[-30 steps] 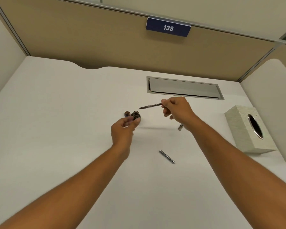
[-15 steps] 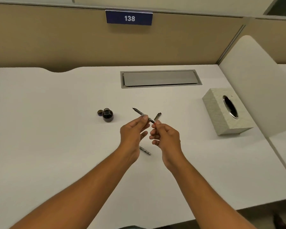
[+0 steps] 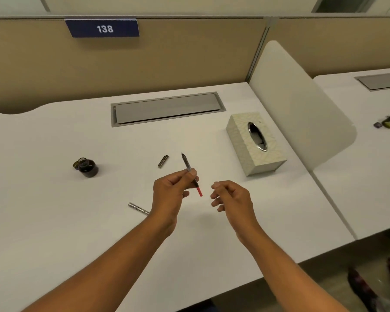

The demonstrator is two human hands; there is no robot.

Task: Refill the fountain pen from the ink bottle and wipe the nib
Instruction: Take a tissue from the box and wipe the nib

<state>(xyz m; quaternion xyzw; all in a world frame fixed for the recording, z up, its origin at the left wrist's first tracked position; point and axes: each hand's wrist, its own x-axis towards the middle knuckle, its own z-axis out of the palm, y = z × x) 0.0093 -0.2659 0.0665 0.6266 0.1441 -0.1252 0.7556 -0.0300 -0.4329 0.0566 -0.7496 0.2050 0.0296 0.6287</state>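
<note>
My left hand (image 3: 171, 192) pinches the fountain pen's inner part (image 3: 190, 173), nib pointing away and up, red converter end toward me. Just to its right, my right hand (image 3: 231, 197) hovers with fingers loosely curled and nothing in them. The open ink bottle (image 3: 87, 168) stands at the left of the desk with its cap (image 3: 76, 165) beside it. A silver pen barrel (image 3: 138, 208) lies near my left wrist. The dark pen cap (image 3: 163, 161) lies beyond my left hand.
A cream tissue box (image 3: 254, 143) sits to the right, near a white side divider (image 3: 302, 109). A grey cable tray lid (image 3: 167, 109) is set into the white desk (image 3: 54, 221) at the back. The neighbouring desk holds small items (image 3: 388, 121).
The pen has passed from my right hand into my left hand alone, away from the ink bottle. My right hand let go and moved right. The view turned rightward.
</note>
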